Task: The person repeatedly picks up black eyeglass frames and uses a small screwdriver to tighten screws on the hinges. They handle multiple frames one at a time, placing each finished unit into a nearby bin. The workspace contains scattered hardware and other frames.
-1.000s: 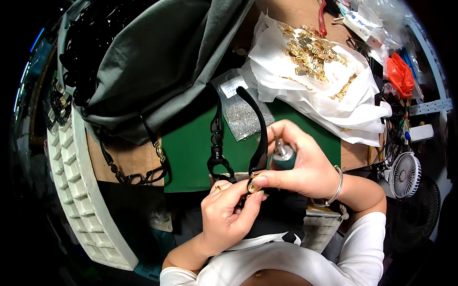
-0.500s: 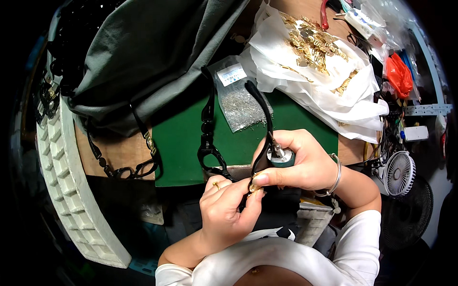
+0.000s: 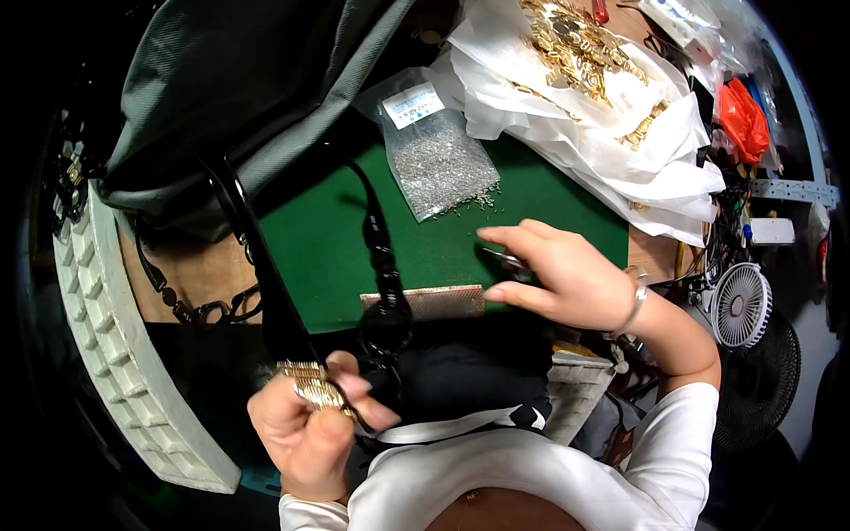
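White moulded rack: the pale rack (image 3: 146, 380) is curving down the far left, its compartments facing up.
Grey fabric bag: the bag (image 3: 266, 97) is slumping across the upper left of the table.
Second eyeglass frame: a black frame (image 3: 209, 311) is lying on bare wood between rack and mat.
Left hand: the hand (image 3: 310, 434) is gripping a gold-coloured ornament (image 3: 317, 388) between thumb and fingers, low in front of the table edge; motion is blurring the fingertips.
Black eyeglass frame: the frame (image 3: 381, 248) is sitting by the left hand, one temple rising from the ornament, the other slanting over the mat; a dark rim is showing between hand and mat.
Perforated strip: the strip (image 3: 443, 302) is resting along the near edge of the green mat (image 3: 549, 199).
Clear pouch: the pouch (image 3: 434, 159) is lying on the mat, full of tiny metal pins, some spilling beside its corner.
Right hand: the hand (image 3: 567, 279) is hovering over the mat, thumb and forefinger standing apart; a hand tool's metal shaft (image 3: 506, 258) is showing between them, the other fingers' hold being hidden.
White wrapping: the sheet (image 3: 602, 190) is bearing heaped gold-coloured ornaments (image 3: 584, 57).
White fan: the small fan (image 3: 742, 305) is standing at the far right.
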The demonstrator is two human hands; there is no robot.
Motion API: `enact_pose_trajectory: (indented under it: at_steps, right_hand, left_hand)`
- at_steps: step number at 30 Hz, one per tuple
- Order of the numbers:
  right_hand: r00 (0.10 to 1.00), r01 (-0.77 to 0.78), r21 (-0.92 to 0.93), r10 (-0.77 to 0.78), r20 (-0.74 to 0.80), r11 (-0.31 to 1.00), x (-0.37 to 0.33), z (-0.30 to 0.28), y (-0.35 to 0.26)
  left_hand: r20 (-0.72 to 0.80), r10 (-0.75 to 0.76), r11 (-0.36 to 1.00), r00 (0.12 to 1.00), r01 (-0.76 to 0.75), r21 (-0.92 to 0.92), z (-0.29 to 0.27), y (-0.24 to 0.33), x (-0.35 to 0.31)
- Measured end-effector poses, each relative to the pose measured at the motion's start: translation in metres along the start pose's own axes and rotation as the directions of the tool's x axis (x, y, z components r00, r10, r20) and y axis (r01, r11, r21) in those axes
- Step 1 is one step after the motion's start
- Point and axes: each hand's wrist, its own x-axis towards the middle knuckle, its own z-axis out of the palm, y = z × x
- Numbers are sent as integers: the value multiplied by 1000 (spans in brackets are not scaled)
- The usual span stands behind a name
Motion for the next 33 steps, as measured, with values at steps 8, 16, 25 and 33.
enact_pose_trajectory:
  at_steps: [8, 16, 25, 33]
  right_hand:
    - [992, -55, -362, 10, -124, 930, 4, 30, -7]
    - [988, 10, -97, -25, -154, 995, 0, 13, 10]
    - [962, -92, -306, 5, -274, 947, 5, 31, 8]
    - [950, -49, -311, -52, -309, 949, 9, 33, 8]
  left_hand:
    - [180, 28, 990, 983, -52, 130, -12, -15, 11]
    - [-64, -36, 978, 997, 49, 201, -8, 4, 7]
    - [243, -191, 814, 951, 292, -502, -34, -13, 14]
    - [521, -360, 610, 774, 618, -496, -5, -44, 26]
